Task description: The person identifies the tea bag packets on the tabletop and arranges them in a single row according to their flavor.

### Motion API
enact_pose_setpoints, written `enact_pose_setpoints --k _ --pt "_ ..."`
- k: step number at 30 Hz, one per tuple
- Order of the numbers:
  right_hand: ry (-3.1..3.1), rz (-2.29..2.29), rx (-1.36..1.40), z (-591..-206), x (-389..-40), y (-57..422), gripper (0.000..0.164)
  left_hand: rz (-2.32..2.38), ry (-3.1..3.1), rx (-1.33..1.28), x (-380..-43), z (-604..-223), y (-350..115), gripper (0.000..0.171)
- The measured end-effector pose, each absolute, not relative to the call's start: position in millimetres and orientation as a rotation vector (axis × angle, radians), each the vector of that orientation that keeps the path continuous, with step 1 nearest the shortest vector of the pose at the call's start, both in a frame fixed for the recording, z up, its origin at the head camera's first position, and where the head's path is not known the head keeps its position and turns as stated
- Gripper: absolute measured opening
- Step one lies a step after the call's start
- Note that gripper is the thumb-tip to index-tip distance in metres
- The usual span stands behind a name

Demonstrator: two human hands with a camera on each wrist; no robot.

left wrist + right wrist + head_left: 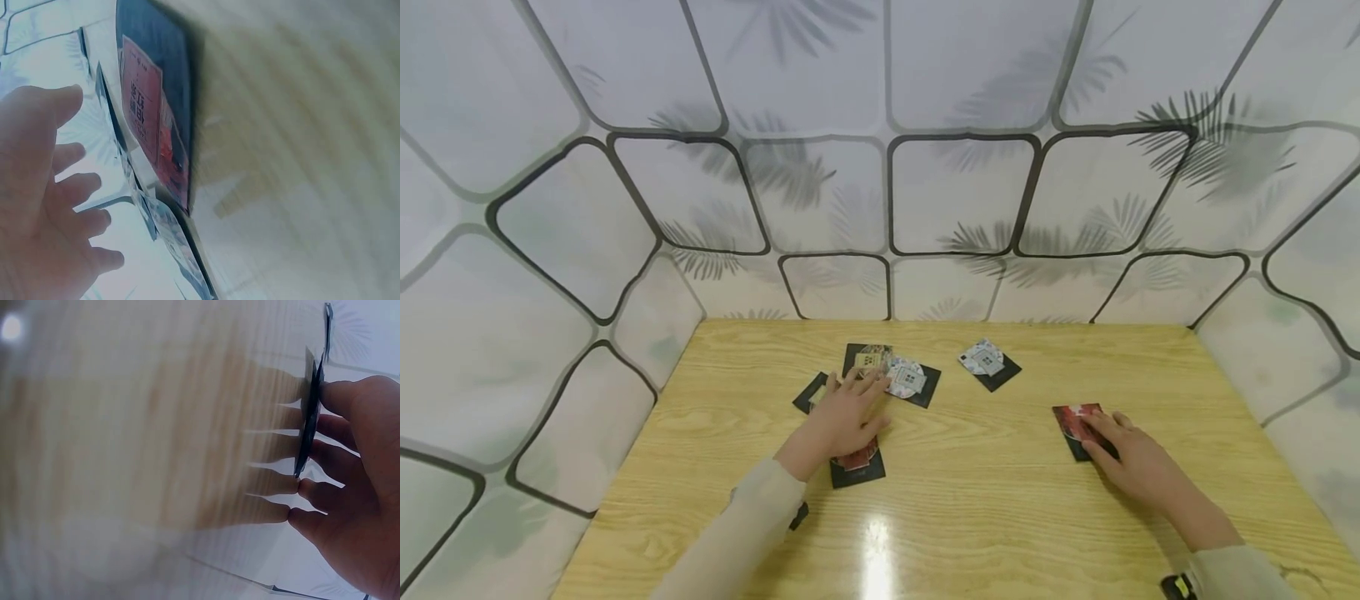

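Observation:
Over a loose group of flat dark packets on the left, my left hand (842, 421) hovers with fingers spread, holding nothing. Below it lies a packet with a red label (142, 94), partly hidden by the hand in the head view. Around the fingertips are a tan-label packet (868, 358), a white-patterned packet (908, 379) and a yellowish-label packet (808, 393), the last partly covered. On the right, my right hand (1138, 467) rests its thumb and fingertips on a red-and-black packet (1073, 421) lying flat; the fingers are only slightly bent.
Another white-patterned packet (988, 363) lies alone between the hands, toward the back. The wooden table (970, 500) is bounded by a pale patterned cloth (962, 192) at the back and sides.

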State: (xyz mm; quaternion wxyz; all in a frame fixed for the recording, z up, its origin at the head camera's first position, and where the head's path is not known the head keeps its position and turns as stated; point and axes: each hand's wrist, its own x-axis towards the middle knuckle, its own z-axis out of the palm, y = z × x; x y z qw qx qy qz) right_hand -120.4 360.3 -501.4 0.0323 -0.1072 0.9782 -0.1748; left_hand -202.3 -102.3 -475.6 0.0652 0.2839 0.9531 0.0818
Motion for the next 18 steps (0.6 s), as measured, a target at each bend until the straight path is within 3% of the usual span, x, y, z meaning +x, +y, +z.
enact_pose_setpoints --k 18 --pt "3.016 -0.546 -0.337 -502.8 -119.6 361.1 0.056 0.242 2.839 0.898 -145.4 -482.9 -136.3 0.071"
